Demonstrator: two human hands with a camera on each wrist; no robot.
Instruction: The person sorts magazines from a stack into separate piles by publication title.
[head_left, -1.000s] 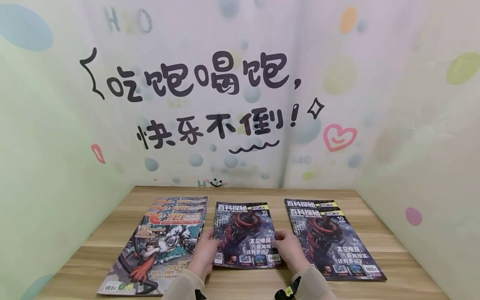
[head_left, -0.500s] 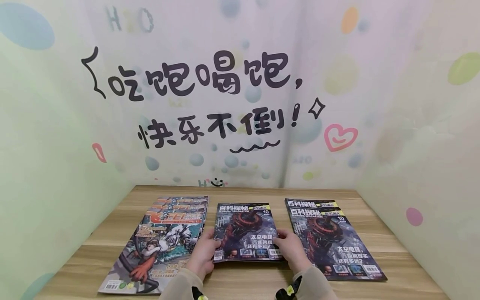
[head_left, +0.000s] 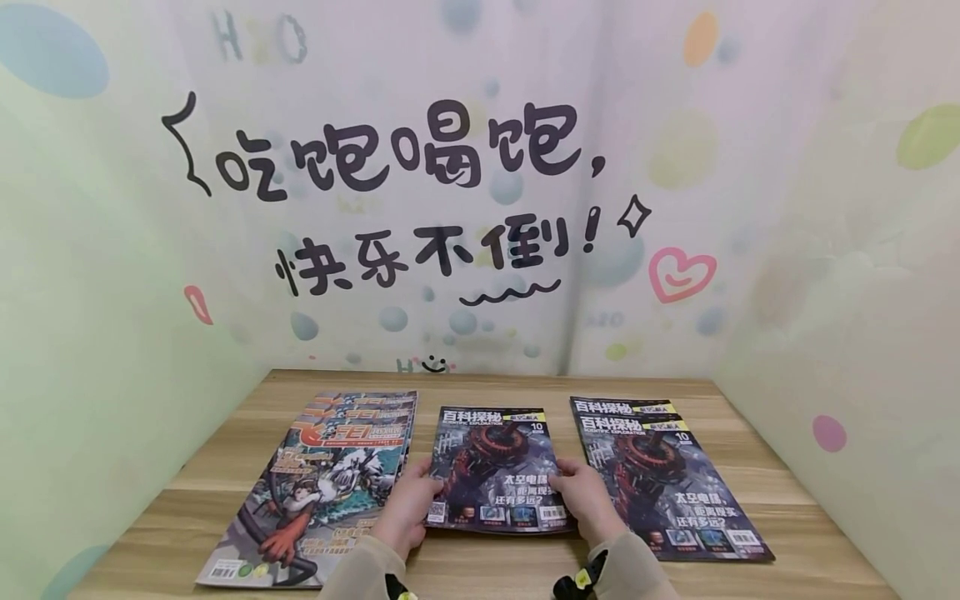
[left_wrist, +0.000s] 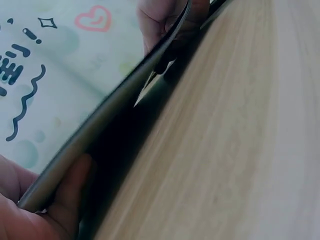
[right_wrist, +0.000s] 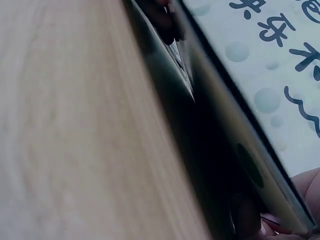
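A dark-covered magazine (head_left: pixel 491 471) lies between both hands at the middle of the table, its cover facing up. My left hand (head_left: pixel 408 504) grips its left edge, and my right hand (head_left: pixel 588 500) grips the right edge, thumbs on the cover. In the left wrist view, fingers (left_wrist: pixel 72 192) curl under the magazine (left_wrist: pixel 107 107), which is raised above the wood with a dark gap below. From the right wrist view, the magazine's edge (right_wrist: pixel 235 125) also stands off the table, and the right hand (right_wrist: pixel 307 190) shows at the corner.
Several overlapping comic-style magazines (head_left: pixel 322 492) lie fanned at the left of the wooden table (head_left: pixel 495 575). At the right, two magazines (head_left: pixel 667 492) with the same dark cover overlap. Printed fabric walls (head_left: pixel 465 333) enclose the table at the back and sides.
The held magazine has shifted slightly to the right, and its near edge rose and then came down a little. Both hands have kept their grip. The side stacks have not moved.
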